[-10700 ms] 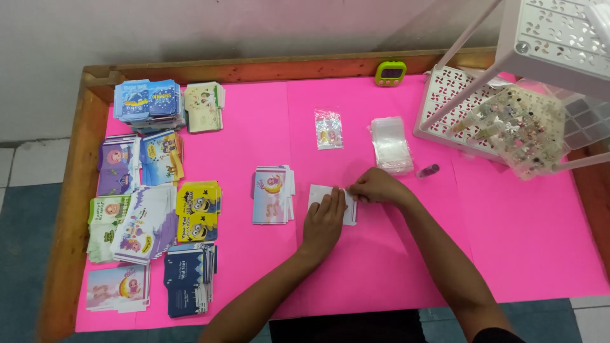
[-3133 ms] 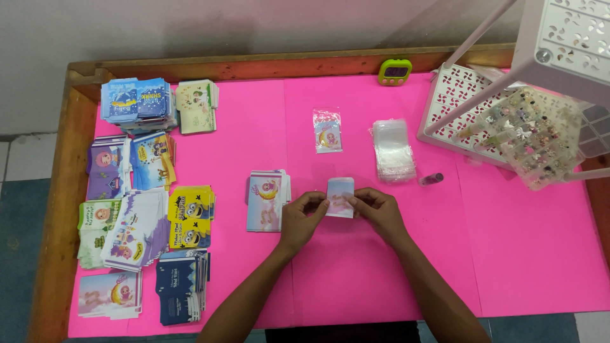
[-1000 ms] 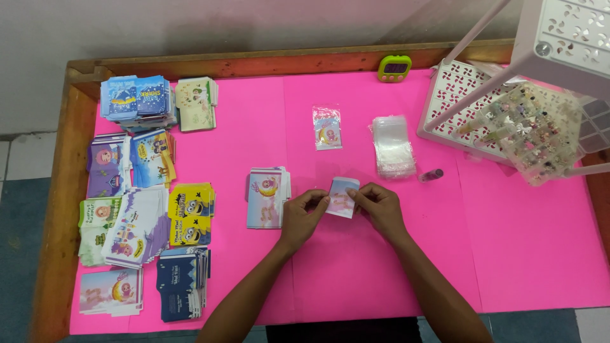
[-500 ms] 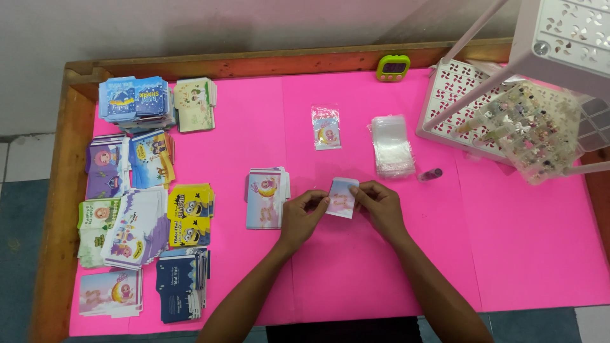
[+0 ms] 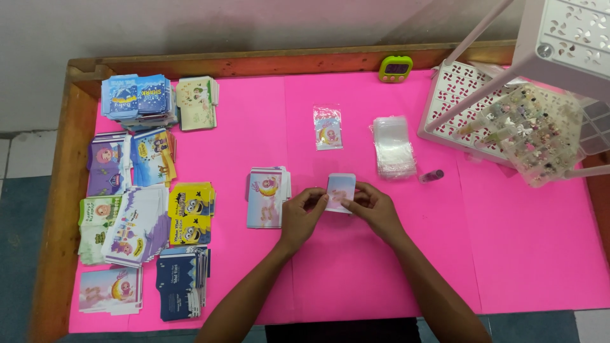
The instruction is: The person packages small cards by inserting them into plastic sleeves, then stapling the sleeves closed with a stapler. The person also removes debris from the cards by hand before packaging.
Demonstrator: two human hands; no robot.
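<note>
1. Our left hand [image 5: 304,216] and right hand [image 5: 375,209] both have their fingers curled in on one small card [image 5: 341,191]. The left fingertips pinch its left edge and the right fingertips its lower right edge, and neither hand holds anything else.
2. We judge the card to be light and thin, and stiff enough to stand up between the fingers, though a hard squeeze would bend it. It looks glossy, so it may slip. The two side edges, near the bottom, are the safe places to grip it.
3. The card is a small upright rectangle with a pale blue top fading to pink below. The picture on it is too small to make out.
4. It sits over the middle of the pink tabletop [image 5: 521,254], tilted up rather than lying flat.
5. Just left of our left hand lies a short stack of similar cards [image 5: 267,197].
6. Toward the far edge are one bagged card [image 5: 328,127] and, to its right, a pile of clear bags [image 5: 394,146], with a small dark tube [image 5: 431,176] beside the pile.
7. Stacks of coloured cards [image 5: 136,190] line the left edge. A white rack [image 5: 508,108] fills the far right corner, and a green timer [image 5: 396,68] stands on the far edge.
</note>
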